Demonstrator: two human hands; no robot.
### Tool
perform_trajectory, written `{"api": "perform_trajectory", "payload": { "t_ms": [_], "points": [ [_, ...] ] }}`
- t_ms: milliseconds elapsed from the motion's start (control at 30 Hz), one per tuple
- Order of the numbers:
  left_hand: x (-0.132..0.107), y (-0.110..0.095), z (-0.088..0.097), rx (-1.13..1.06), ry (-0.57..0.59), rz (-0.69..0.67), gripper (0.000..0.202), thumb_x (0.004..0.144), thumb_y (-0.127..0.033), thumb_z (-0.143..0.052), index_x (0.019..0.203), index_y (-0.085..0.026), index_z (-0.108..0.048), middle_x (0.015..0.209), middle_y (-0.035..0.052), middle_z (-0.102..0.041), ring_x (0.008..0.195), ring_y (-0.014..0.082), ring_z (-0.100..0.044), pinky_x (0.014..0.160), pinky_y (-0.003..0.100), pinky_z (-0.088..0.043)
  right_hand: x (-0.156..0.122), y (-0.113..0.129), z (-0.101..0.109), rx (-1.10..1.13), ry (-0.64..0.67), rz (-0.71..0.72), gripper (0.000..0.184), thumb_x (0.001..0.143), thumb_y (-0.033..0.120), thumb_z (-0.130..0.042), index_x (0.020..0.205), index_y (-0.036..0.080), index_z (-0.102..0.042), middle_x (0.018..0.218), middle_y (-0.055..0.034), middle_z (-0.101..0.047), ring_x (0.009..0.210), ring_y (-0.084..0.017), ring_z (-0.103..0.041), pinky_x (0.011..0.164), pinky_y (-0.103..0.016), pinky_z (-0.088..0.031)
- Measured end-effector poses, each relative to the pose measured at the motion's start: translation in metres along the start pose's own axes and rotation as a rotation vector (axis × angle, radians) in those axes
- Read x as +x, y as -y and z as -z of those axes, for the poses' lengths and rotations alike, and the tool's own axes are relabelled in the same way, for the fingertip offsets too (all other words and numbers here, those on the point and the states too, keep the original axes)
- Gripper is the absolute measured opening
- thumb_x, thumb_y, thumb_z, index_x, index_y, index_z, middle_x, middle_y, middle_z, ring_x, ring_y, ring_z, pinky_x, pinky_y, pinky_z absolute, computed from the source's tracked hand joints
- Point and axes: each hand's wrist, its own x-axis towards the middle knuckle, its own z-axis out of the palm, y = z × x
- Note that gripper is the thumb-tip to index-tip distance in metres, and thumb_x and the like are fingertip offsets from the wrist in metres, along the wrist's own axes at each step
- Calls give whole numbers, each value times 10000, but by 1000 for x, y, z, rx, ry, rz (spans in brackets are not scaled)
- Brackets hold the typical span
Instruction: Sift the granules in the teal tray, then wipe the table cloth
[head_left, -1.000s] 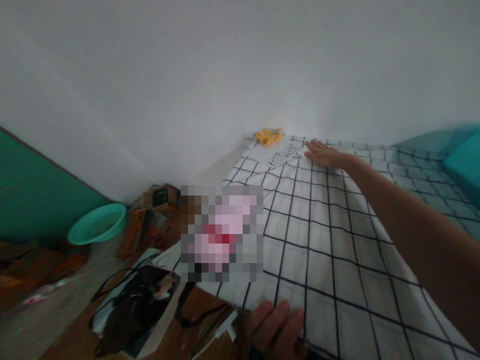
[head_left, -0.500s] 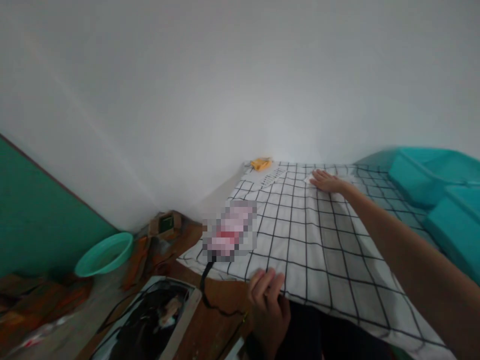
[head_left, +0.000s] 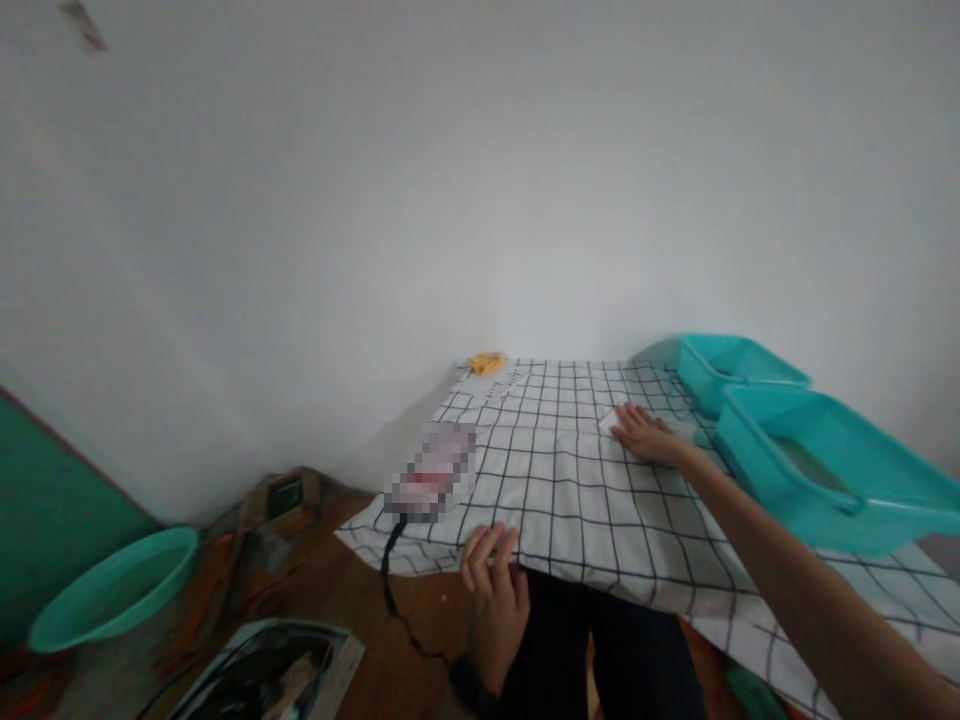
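A white cloth with a black grid (head_left: 585, 480) lies spread over a flat surface in front of me. My left hand (head_left: 493, 590) rests at the cloth's near edge, fingers curled onto the hem. My right hand (head_left: 643, 436) lies flat with fingers stretched out on a small white piece (head_left: 611, 419) on the cloth. A pixelated pink and red item (head_left: 431, 483) sits on the cloth's left side, and a black cord (head_left: 394, 600) runs down from it.
Two teal plastic bins (head_left: 810, 470) stand on the cloth at the right. A small yellow object (head_left: 486, 363) lies at the far corner by the white wall. A teal basin (head_left: 112, 590) and brown clutter sit on the floor at left, a framed picture (head_left: 262, 680) below.
My right hand has slid back toward me across the cloth, dragging the small white piece along. The view has pulled back and the teal bins have come into sight. My left hand stays at the near edge.
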Motion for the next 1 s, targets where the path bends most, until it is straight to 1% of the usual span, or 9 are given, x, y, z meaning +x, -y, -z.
{"api": "perform_trajectory", "payload": {
  "t_ms": [100,167,233,333,433,533,667,833,1000],
  "points": [
    [0,2,6,-11,38,-13,470,871,6,-486,1294,-196,-528,1225,105,-582,1228,258,-553,978,457,-552,-47,43,6,60,85,136,641,1036,477,-279,1595,162,-287,1645,-174,-264,1520,-309,-204,1164,-577,-298],
    [-1,4,10,-18,82,-16,507,867,21,-474,1321,-199,-519,1258,108,-581,1265,263,-534,1008,467,-544,-89,67,6,116,55,310,631,1050,480,-251,1612,192,-235,1659,-134,-225,1530,-280,-169,1192,-566,-256],
    [-3,6,13,-30,135,-6,555,863,28,-463,1362,-212,-498,1299,109,-573,1305,267,-516,1038,479,-532,-133,81,4,161,1,403,605,1062,482,-241,1623,265,-168,1665,-77,-209,1533,-240,-164,1212,-537,-243],
    [-4,6,16,-57,175,11,605,861,21,-468,1411,-230,-468,1334,111,-564,1332,275,-506,1054,493,-526,-184,80,-3,171,-58,367,605,1068,485,-263,1617,344,-53,1670,-23,-183,1533,-224,-166,1219,-528,-249],
    [-4,7,19,-75,192,4,648,859,18,-472,1453,-238,-434,1355,116,-551,1351,281,-492,1066,501,-516,-204,61,-7,140,-76,295,605,1071,477,-264,1604,377,4,1670,-5,-179,1531,-226,-171,1216,-536,-256],
    [-4,8,22,-71,228,-8,683,861,18,-468,1486,-251,-398,1386,115,-531,1373,283,-468,1083,506,-496,-194,37,-8,117,-56,268,586,1074,465,-229,1608,370,-9,1670,-9,-187,1530,-227,-170,1209,-533,-262],
    [-4,10,28,-62,311,-25,711,871,15,-456,1521,-249,-342,1435,113,-496,1405,285,-420,1111,510,-466,-152,17,-7,64,0,165,591,1060,477,-177,1625,316,-121,1671,-45,-199,1529,-249,-181,1197,-554,-255],
    [-6,11,29,-60,319,-33,707,886,-2,-460,1535,-246,-317,1432,111,-489,1413,282,-400,1125,506,-450,-90,12,-5,36,91,32,638,1033,482,-190,1623,241,-207,1684,-63,-162,1543,-246,-117,1204,-530,-245],
    [-6,12,29,-57,324,-63,650,894,-22,-478,1508,-199,-362,1427,126,-484,1406,283,-392,1121,480,-446,-43,8,-3,30,118,-117,640,1024,453,-199,1613,206,-237,1691,-65,-154,1548,-246,-117,1213,-502,-235]
  ]
}}
